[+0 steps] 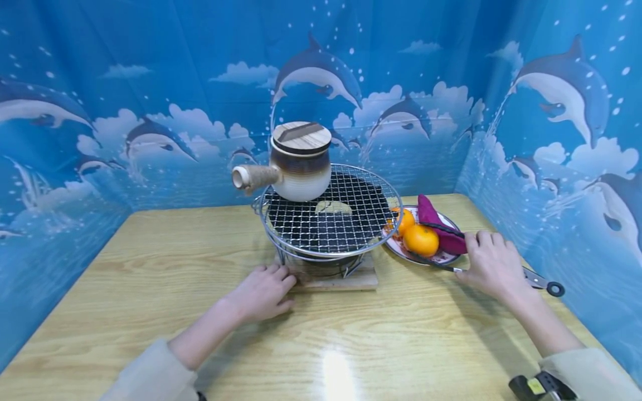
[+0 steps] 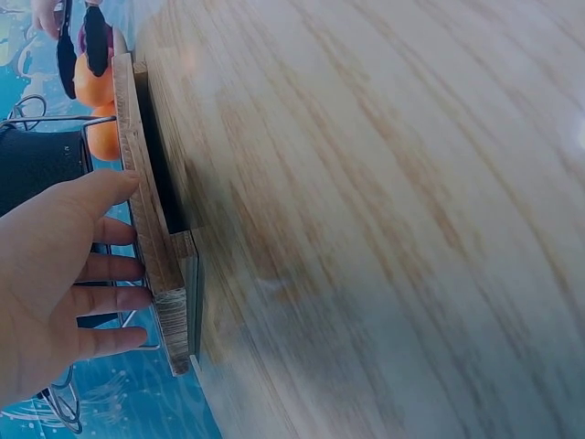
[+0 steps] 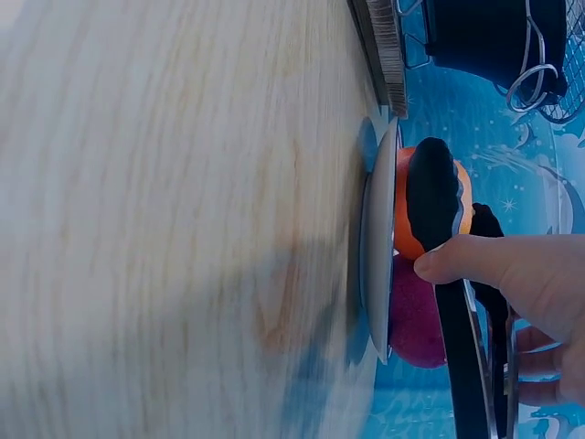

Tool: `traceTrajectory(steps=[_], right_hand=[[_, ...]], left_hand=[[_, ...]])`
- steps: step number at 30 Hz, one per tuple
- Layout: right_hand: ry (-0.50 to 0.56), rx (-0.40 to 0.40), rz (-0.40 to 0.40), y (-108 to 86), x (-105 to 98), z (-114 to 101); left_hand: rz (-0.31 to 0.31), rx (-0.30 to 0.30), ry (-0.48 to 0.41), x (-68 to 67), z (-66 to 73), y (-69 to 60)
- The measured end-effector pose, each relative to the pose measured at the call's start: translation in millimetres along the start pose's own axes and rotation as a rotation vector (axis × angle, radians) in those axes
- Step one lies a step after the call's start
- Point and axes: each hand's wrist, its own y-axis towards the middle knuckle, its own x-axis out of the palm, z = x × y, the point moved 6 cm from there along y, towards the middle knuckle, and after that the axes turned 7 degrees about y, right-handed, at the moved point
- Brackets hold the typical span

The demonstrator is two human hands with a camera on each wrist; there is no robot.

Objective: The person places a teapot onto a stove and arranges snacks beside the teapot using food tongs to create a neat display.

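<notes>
In the head view the right hand [image 1: 494, 266] grips black-tipped tongs [image 1: 535, 278] around their arms, over a plate [image 1: 396, 248] at the right. The spread tong tips reach about an orange [image 1: 421, 240] and a purple item [image 1: 429, 214] on that plate. In the right wrist view the thumb presses one tong arm [image 3: 462, 357] and an orange [image 3: 407, 203] sits behind a black tip. My left hand [image 1: 263, 292] rests by the wooden base [image 1: 333, 285] of the grill; in the left wrist view its thumb and fingertips touch the board [image 2: 146, 197].
A round wire grill [image 1: 346, 223] stands mid-table above a black burner. On its back left sits a lidded pot [image 1: 302, 178] whose side handle points left. A dolphin-print curtain [image 1: 200, 83] surrounds the table's back and sides.
</notes>
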Motion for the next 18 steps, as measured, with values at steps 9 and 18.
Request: traceTrajectory(steps=[9,18], right_hand=[[0.006,0.014,0.003,-1.4,-1.8,0.5],[0.011,0.000,0.025,-1.6,-8.0,-0.1]], left_hand=[[-0.006,-0.005,-0.009,2.0,0.1,0.1],[0.016,0.001,-0.009,-0.9,1.4,1.0]])
